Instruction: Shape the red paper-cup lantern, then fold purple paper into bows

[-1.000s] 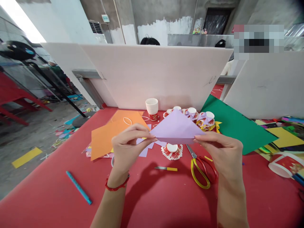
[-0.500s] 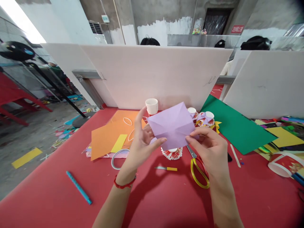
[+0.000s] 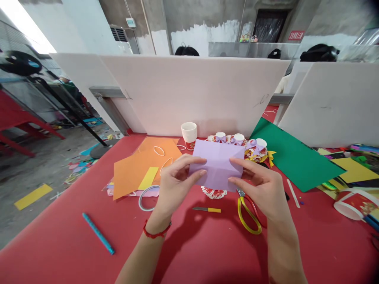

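Note:
A creased lilac paper square [image 3: 216, 163] is held up in the air above the red table [image 3: 189, 244]. My left hand [image 3: 174, 185] pinches its left edge between thumb and fingers; a red string bracelet is on that wrist. My right hand [image 3: 260, 187] pinches the paper's right edge. Under the paper lies a cut red-and-white paper cup flower [image 3: 213, 192]. Yellow-handled scissors [image 3: 248, 211] lie just below my right hand, and a small yellow craft knife [image 3: 207, 209] lies between my forearms.
An orange sheet [image 3: 139, 165] and a white paper cup [image 3: 189, 134] lie at left, a green sheet [image 3: 293, 156] at right. More cup flowers [image 3: 254, 148] sit at the back. A teal pen [image 3: 97, 232] lies front left. White partition boards [image 3: 192, 92] stand behind; heads of other people show beyond them.
The paper was a folded triangle, then was opened out and turned. It is now a flat square held level by both hands, which have come closer together.

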{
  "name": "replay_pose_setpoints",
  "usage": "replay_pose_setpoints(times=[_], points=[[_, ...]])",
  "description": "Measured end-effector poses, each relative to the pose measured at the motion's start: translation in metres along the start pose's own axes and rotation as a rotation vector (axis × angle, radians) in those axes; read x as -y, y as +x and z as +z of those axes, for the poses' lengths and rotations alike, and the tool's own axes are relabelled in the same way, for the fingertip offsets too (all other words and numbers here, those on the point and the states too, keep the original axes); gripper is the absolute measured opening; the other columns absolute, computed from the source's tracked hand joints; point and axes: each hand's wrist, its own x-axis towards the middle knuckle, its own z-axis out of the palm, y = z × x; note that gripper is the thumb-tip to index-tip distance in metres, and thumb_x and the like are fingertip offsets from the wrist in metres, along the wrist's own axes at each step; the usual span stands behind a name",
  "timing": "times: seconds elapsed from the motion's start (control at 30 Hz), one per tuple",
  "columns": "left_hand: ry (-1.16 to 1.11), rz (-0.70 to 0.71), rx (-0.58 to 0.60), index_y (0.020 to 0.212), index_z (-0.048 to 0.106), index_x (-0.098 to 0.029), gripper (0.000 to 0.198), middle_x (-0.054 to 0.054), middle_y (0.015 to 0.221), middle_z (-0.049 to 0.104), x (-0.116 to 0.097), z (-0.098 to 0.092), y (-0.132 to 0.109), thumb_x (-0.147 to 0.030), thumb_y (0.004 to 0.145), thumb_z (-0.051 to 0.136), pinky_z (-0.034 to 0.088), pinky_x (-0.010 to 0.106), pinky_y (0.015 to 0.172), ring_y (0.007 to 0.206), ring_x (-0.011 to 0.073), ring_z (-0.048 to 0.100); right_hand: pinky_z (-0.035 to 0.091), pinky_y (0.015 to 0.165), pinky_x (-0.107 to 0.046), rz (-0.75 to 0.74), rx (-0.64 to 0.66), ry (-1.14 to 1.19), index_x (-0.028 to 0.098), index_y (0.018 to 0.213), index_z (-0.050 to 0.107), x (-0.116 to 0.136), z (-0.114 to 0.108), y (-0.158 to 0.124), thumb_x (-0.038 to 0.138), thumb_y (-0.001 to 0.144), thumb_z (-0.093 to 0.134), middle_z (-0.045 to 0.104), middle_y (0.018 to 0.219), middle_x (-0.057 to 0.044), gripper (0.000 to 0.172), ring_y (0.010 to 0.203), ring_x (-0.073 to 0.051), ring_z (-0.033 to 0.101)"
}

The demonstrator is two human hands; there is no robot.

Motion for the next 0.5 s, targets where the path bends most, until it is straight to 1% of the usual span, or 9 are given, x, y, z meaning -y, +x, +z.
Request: replay_pose_setpoints(times=[0.07, 0.17, 0.23, 0.3, 0.4, 0.5], points=[[0.005, 0.009, -0.040, 0.084, 0.081, -0.025, 0.016, 0.002, 0.079, 0.075, 0.000, 0.000, 0.000, -0.016, 0.071, 0.080, 0.048, 0.024, 0.054, 0.068, 0.0140, 0.061, 0.065, 0.076, -0.033, -0.056, -0.015, -0.036, 0.027, 0.099, 0.081, 0.001, 0.001, 0.000, 0.015, 0.070, 0.080, 0.081, 0.100, -0.003, 0.030, 0.090, -0.024, 0.076], [0.026, 0.049, -0.070, 0.078, 0.081, -0.026, 0.015, 0.001, 0.073, 0.075, -0.001, 0.001, -0.001, -0.015, 0.067, 0.083, 0.051, 0.026, 0.054, 0.066, 0.0150, 0.063, 0.064, 0.074, -0.033, -0.130, -0.063, -0.123, 0.029, 0.090, 0.083, 0.003, 0.002, -0.001, 0.014, 0.073, 0.078, 0.082, 0.089, -0.001, 0.023, 0.083, -0.022, 0.076], [0.059, 0.105, -0.103, 0.072, 0.081, -0.027, 0.013, 0.000, 0.067, 0.074, -0.001, 0.001, -0.002, -0.015, 0.067, 0.084, 0.052, 0.027, 0.054, 0.062, 0.0149, 0.063, 0.063, 0.073, -0.034, -0.174, -0.111, -0.165, 0.029, 0.085, 0.083, 0.005, 0.003, -0.002, 0.012, 0.074, 0.077, 0.081, 0.084, 0.000, 0.021, 0.078, -0.022, 0.075], [0.081, 0.175, -0.118, 0.069, 0.080, -0.028, 0.015, -0.002, 0.064, 0.073, -0.002, -0.001, -0.002, -0.013, 0.068, 0.083, 0.052, 0.026, 0.053, 0.059, 0.0135, 0.062, 0.062, 0.071, -0.033, -0.218, -0.146, -0.176, 0.029, 0.082, 0.082, 0.005, 0.003, -0.003, 0.010, 0.075, 0.076, 0.081, 0.080, 0.001, 0.022, 0.075, -0.021, 0.075], [0.125, 0.257, -0.146, 0.070, 0.079, -0.029, 0.021, -0.003, 0.065, 0.072, -0.002, -0.010, -0.001, -0.008, 0.071, 0.081, 0.052, 0.026, 0.057, 0.062, 0.0125, 0.063, 0.061, 0.068, -0.032, -0.269, -0.183, -0.195, 0.030, 0.081, 0.082, 0.004, -0.001, -0.004, 0.009, 0.077, 0.074, 0.080, 0.078, 0.001, 0.022, 0.072, -0.020, 0.074], [0.227, 0.322, -0.215, 0.073, 0.078, -0.028, 0.024, -0.003, 0.070, 0.072, -0.004, -0.022, 0.001, -0.004, 0.075, 0.077, 0.052, 0.026, 0.060, 0.066, 0.0131, 0.063, 0.060, 0.069, -0.032, -0.271, -0.260, -0.240, 0.031, 0.081, 0.081, 0.002, -0.007, -0.005, 0.009, 0.079, 0.074, 0.079, 0.079, 0.002, 0.022, 0.074, -0.019, 0.073]])
